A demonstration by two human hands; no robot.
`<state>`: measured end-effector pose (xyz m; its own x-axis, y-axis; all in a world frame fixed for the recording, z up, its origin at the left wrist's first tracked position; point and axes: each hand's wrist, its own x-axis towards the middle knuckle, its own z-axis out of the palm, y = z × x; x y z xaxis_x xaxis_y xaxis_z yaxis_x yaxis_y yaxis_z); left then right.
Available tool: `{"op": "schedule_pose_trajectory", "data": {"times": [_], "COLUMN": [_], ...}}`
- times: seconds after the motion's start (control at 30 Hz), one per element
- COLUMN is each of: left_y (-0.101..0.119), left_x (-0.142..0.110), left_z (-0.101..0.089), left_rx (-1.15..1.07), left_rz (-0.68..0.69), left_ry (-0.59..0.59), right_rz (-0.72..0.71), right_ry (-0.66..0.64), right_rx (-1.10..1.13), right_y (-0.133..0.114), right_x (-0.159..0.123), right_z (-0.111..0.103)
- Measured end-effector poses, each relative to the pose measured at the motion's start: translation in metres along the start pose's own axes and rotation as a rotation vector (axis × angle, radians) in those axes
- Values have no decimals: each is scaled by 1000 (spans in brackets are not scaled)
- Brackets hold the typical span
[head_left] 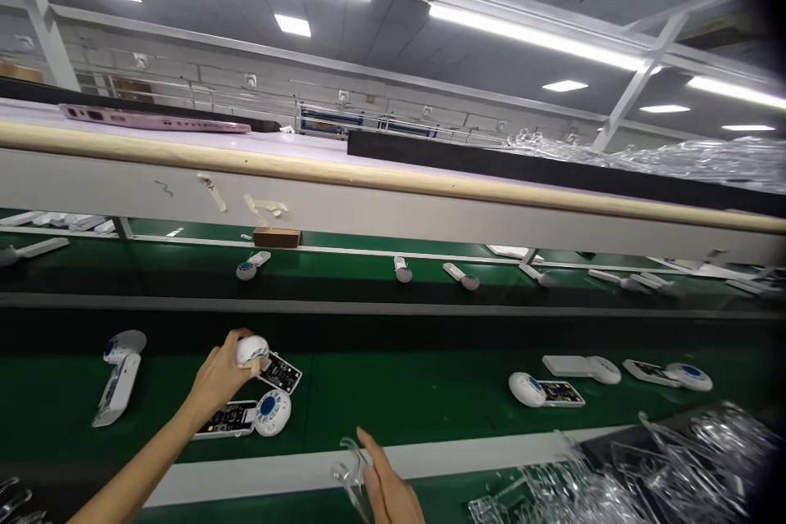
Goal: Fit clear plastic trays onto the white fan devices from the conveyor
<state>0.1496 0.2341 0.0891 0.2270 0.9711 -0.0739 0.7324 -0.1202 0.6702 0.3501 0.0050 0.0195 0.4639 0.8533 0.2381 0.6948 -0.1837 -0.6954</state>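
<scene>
My left hand is closed on the round end of a white round-headed device, over the green belt. This device's rectangular body, with its bare circuit board, points down to the right. Just below it lies a second round-headed device, blue disc facing up and circuit board exposed, partly behind my wrist. My right hand, low in the middle at the belt's near rail, is closed on a clear plastic piece with a curved end. Its index finger stretches forward, and the lower hand is cut off by the frame.
More devices lie on the belt, one at left and several at right. A heap of clear plastic parts fills the lower right. Further devices line the belt beyond a grey divider. A shelf crosses above, carrying a pink phone.
</scene>
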Motion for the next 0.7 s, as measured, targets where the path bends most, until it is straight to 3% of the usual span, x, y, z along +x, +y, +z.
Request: {"op": "schedule_pose_trajectory", "data": {"times": [0.07,0.13,0.23,0.33,0.43,0.6,0.7], "left_y": [28,55,88,110,120,121,119], "left_x": [-15,-33,-62,-90,-106,-110,-112], "left_z": [-3,-5,-4,1,9,5,1], "left_rx": [-34,-213,-598,-800,-856,-874,-947], "left_rz": [101,108,-17,-110,-152,-181,-187], "left_ry": [93,148,35,-103,-139,-160,-136], "right_rz": [43,-28,-130,-144,-154,-231,-164], "right_ry": [-49,-68,-110,-113,-95,13,-25], "right_rx": [69,49,-63,-146,-251,-354,-303], "right_y": [-21,-43,-70,-86,-90,-76,-67], "right_x": [11,20,28,29,25,13,8], "right_z": [-17,-32,-47,-50,-44,-27,-21]}}
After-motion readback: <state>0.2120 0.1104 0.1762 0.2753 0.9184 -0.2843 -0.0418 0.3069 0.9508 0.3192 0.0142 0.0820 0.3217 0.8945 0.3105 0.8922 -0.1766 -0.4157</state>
